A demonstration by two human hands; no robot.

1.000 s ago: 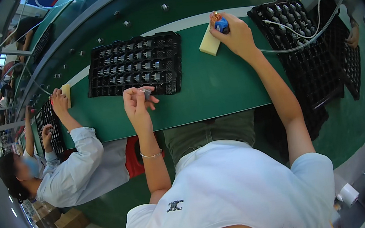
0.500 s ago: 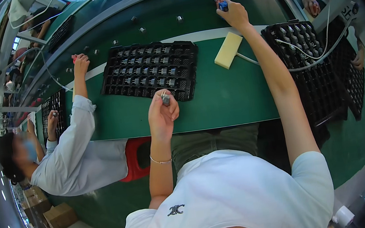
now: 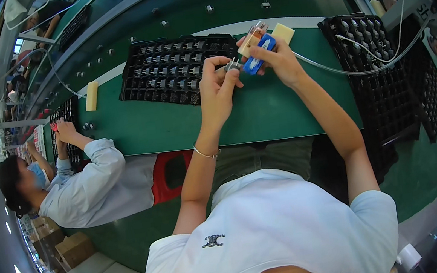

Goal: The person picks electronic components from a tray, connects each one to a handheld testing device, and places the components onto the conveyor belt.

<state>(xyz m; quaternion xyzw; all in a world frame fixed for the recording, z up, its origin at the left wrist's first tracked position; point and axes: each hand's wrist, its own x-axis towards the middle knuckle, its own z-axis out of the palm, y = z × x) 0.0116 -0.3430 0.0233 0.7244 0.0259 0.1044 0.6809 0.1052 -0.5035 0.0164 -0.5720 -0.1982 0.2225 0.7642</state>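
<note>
My left hand (image 3: 216, 92) pinches a small grey metal part (image 3: 232, 65) with thin prongs between thumb and fingers. Close beside it, my right hand (image 3: 285, 64) grips a blue and orange hand tool (image 3: 260, 59) with a pale marking on its blue side. The tool's lower end is next to the metal part; I cannot tell whether they touch. A black compartment tray (image 3: 176, 70) lies left of my hands, with rows of similar metal parts in it. Behind my right hand is a cream block (image 3: 283, 33), partly hidden.
Several small metal parts, one being this part (image 3: 266, 4), sit on the green belt beyond the table. Stacked black trays (image 3: 380, 87) stand at right, with a clear hose (image 3: 343, 73) across them. A co-worker (image 3: 89, 181) sits at left, near another cream block (image 3: 92, 96).
My right hand has come back from the belt with the tool to beside my left hand. The left hand has moved up and right. The co-worker's arm has drawn back from the belt.
</note>
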